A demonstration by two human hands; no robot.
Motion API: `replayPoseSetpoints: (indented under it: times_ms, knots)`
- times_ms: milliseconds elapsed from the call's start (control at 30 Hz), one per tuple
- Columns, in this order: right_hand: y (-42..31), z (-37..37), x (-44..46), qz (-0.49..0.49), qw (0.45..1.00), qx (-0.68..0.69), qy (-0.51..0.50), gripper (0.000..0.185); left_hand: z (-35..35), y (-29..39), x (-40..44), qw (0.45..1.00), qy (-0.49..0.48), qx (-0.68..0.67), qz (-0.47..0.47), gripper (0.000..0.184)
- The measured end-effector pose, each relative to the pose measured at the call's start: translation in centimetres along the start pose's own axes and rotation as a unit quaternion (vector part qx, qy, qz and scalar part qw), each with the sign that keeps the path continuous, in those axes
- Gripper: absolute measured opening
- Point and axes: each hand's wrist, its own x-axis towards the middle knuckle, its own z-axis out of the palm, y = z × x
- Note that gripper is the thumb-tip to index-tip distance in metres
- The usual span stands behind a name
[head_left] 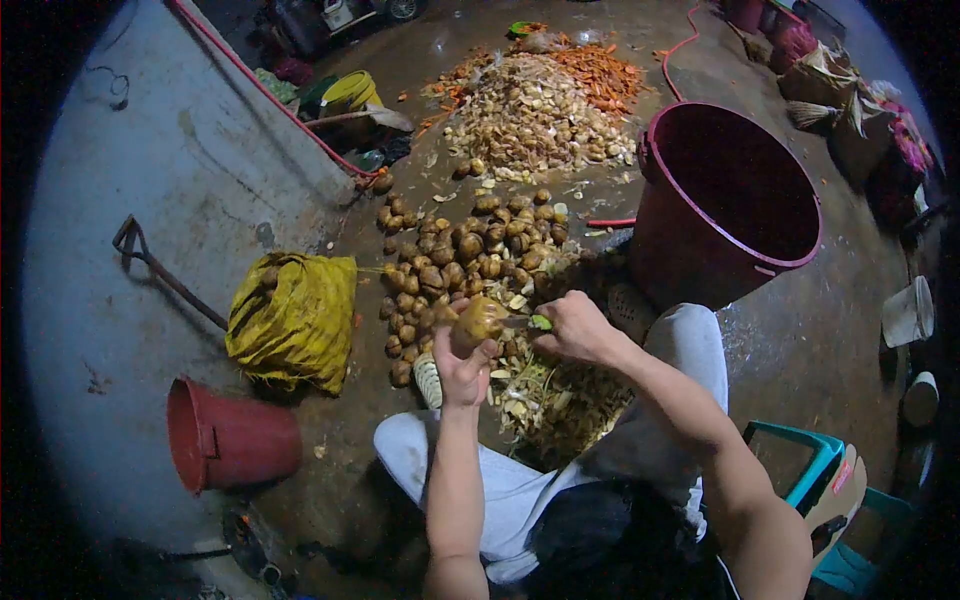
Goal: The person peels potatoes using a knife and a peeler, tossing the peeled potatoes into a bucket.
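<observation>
My left hand [464,368] holds a round yellow-brown tuber [481,320] from below and the left. My right hand [577,328] is closed around a small knife with a green handle [541,322]; its blade points left and meets the tuber's right side. Just beyond my hands lies a heap of brown, unpeeled tubers [453,262] on the wet floor. Below my hands, between my legs, is a pile of pale peelings [560,405].
A large dark red bin [690,235] stands at the right. Farther off lie pale peelings [530,115] and orange pieces [605,80]. At the left are a yellow sack [290,320], a red bucket [245,440] and a wall [180,200]. A teal stool [820,460] is at the lower right.
</observation>
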Motion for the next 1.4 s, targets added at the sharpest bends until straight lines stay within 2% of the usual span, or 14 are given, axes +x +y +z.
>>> replayPoseSetpoints:
  times_ms: [167,333,500,533,633,733,833,967,1033,1100,1167,1233,1300,1400]
  knots:
    - [-0.7,0.9,0.3,-0.03,0.999,0.03,0.024,0.03,0.3,-0.3,0.2,0.999,-0.007,-0.047,-0.018,0.068]
    - [-1.5,-0.3,0.3,-0.015,1.0,0.009,0.018,0.028,0.6,-0.8,0.3,0.999,-0.005,0.026,0.029,0.069]
    - [-1.3,-0.8,0.5,0.024,1.0,-0.014,-0.007,0.038,0.1,-0.4,0.8,0.998,-0.049,0.039,-0.012,0.067]
    - [0.2,-0.3,1.4,0.093,0.995,0.011,-0.046,0.042,0.2,-0.4,0.4,0.997,-0.064,0.025,-0.035,0.067]
    - [2.6,0.4,2.4,0.049,0.996,-0.025,-0.074,0.048,0.2,-0.4,0.3,0.996,-0.087,-0.021,-0.026,0.069]
    - [2.4,-0.2,1.8,0.089,0.993,-0.019,-0.069,0.052,-0.7,-1.2,-0.1,0.996,-0.043,-0.079,-0.02,0.071]
    - [1.9,-0.6,1.3,0.205,0.974,-0.014,-0.094,0.047,-1.9,-1.4,-0.1,0.995,-0.033,-0.088,-0.036,0.07]
    - [3.1,0.6,0.8,0.155,0.986,0.027,-0.06,0.039,-3.5,-1.6,-0.3,0.993,0.015,-0.097,-0.072,0.068]
    - [3.2,0.9,0.9,0.072,0.996,0.043,-0.012,0.035,-1.7,-0.1,0.0,0.993,0.027,-0.077,-0.08,0.068]
    - [2.9,0.4,1.1,0.047,0.996,0.077,-0.003,0.035,0.5,1.4,0.5,0.987,-0.029,-0.125,-0.092,0.053]
    - [2.2,-0.3,1.0,0.024,0.994,0.11,0.007,0.036,0.7,2.0,0.7,0.984,-0.043,-0.13,-0.111,0.052]
    - [0.5,-1.5,0.9,0.056,0.97,0.235,0.022,0.043,0.4,1.9,0.7,0.981,-0.057,-0.135,-0.13,0.051]
    - [-1.1,-2.4,0.7,0.045,0.97,0.241,0.009,0.048,0.1,1.3,0.8,0.989,0.004,-0.081,-0.126,0.05]
    - [-1.3,-1.4,0.7,0.005,0.976,0.215,0.032,0.068,0.6,1.3,0.4,0.991,0.016,-0.009,-0.135,0.051]
